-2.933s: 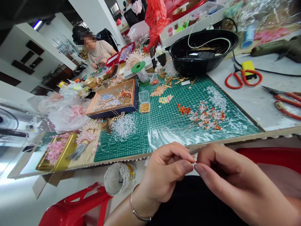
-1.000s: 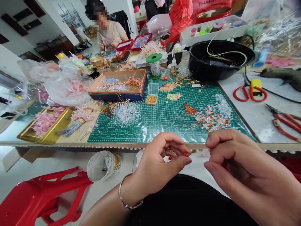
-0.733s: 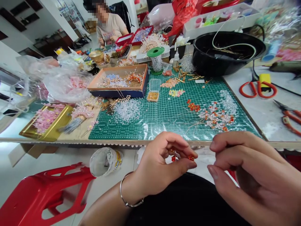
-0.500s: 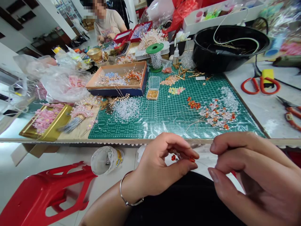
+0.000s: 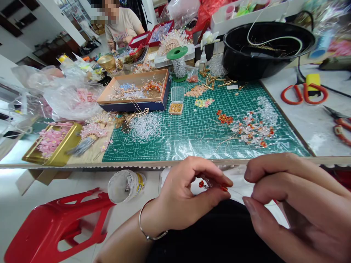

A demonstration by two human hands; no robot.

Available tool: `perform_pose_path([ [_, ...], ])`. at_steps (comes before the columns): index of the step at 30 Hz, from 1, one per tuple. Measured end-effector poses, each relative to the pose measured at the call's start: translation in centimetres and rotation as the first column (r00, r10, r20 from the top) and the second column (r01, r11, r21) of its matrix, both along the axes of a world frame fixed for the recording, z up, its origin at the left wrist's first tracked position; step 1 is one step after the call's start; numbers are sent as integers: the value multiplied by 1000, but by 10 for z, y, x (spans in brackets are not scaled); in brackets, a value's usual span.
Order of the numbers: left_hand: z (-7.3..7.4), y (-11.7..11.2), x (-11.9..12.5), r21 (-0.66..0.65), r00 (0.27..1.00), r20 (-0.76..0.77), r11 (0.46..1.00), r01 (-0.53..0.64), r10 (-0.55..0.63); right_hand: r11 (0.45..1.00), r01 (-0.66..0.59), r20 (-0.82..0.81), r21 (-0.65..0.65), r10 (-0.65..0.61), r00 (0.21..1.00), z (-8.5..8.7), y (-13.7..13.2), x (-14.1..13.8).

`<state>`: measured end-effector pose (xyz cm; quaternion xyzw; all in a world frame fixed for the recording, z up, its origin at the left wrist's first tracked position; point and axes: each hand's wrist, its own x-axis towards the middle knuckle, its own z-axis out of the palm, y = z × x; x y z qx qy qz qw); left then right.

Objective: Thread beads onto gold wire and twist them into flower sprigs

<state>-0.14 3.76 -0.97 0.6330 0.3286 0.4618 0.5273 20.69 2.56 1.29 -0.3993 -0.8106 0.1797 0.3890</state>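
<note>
My left hand (image 5: 186, 197) is just in front of the table edge, its thumb and fingers pinched on a small beaded sprig with red flower beads (image 5: 201, 184). One red bead shows between the fingertips, and clear beads are partly hidden inside the curled fingers. To its right, my right hand (image 5: 296, 201) is closed, thumb tip against the bent fingers; whatever it holds, perhaps a thin strand, is too fine to make out. A gap separates the two hands. Beyond them, clear and orange beaded sprigs (image 5: 253, 129) lie on the green cutting mat (image 5: 189, 126), beside orange flower beads (image 5: 225, 117).
Clear beads (image 5: 145, 126), a small lidded box (image 5: 176, 107) and an orange tray (image 5: 106, 98) stand farther back. A black basin (image 5: 238, 65), scissors (image 5: 292, 95) and pliers (image 5: 341, 122) are right. Below are a red stool (image 5: 35, 230) and a bucket (image 5: 119, 188). Someone sits opposite.
The view has shifted slightly. Both hands keep nearly the same pose and place, and the left hand still grips the red-beaded sprig.
</note>
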Motion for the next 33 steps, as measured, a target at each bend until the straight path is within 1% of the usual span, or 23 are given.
perform_pose_path([
  [5, 0, -1, 0, 13, 1000, -6, 1000, -5, 5, 1000, -19, 5, -14, 19, 1000, 2, 0, -2],
  [10, 1, -1, -1, 24, 999, -52, 1000, -3, 4, 1000, -24, 2, -19, 24, 1000, 2, 0, -3],
  [15, 4, -1, -2, 101, 997, -76, 995, 20, -13, 998, -39, -4, -42, 39, 999, 2, 2, -4],
  [20, 13, -2, -3, 206, 971, -232, 979, 1, 48, 994, -45, 39, -96, 49, 998, -1, 7, 0],
  [25, 20, -2, -2, 272, 934, -351, 962, 32, 68, 991, -79, 62, -109, 86, 994, -9, 7, 6],
  [28, 20, -2, 0, 254, 930, -359, 967, 21, 75, 991, -91, 93, -95, 99, 991, -13, 7, 8],
  [30, 19, -2, 2, 214, 943, -329, 977, 16, 57, 990, -107, 93, -90, 115, 989, -15, 8, 8],
  [32, 16, -1, 3, 127, 964, -264, 992, 18, 16, 988, -122, 70, -98, 129, 989, -16, 10, 7],
  [33, 15, 0, 3, 53, 977, -214, 998, 22, -10, 986, -123, 53, -109, 129, 990, -17, 11, 7],
])
